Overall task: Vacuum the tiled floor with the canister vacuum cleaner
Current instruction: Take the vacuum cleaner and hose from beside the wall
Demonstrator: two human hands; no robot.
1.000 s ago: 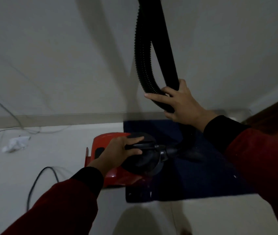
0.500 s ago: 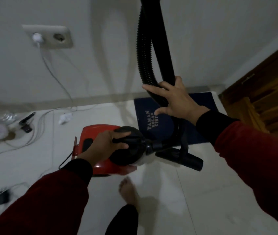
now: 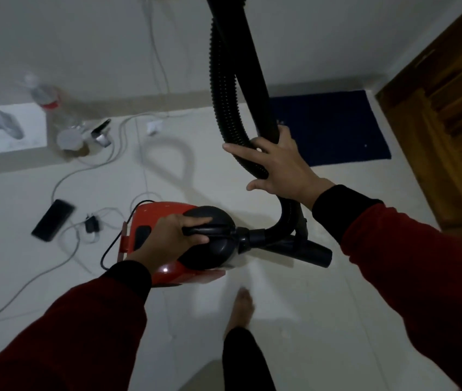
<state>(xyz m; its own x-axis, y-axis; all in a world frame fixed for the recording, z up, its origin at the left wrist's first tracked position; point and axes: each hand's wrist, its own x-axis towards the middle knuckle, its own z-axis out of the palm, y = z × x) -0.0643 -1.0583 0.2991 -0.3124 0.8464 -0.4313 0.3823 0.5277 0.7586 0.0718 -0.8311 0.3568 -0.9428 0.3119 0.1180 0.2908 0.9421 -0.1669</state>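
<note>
While the left hand (image 3: 177, 235) wraps its fingers around the black carry handle of the red canister vacuum (image 3: 167, 270) on the tiled floor (image 3: 294, 306), the right hand (image 3: 283, 167) curls loosely around the ribbed hose (image 3: 221, 88) looping just above the canister.

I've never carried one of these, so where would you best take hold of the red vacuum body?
Probably by the black carry handle running along the top of the red vacuum cleaner, coming from above. It is a slim bar a fist can wrap, and it sits over the middle of the body. The left hand is closed on it that way, while the right hand holds the hose.
</note>
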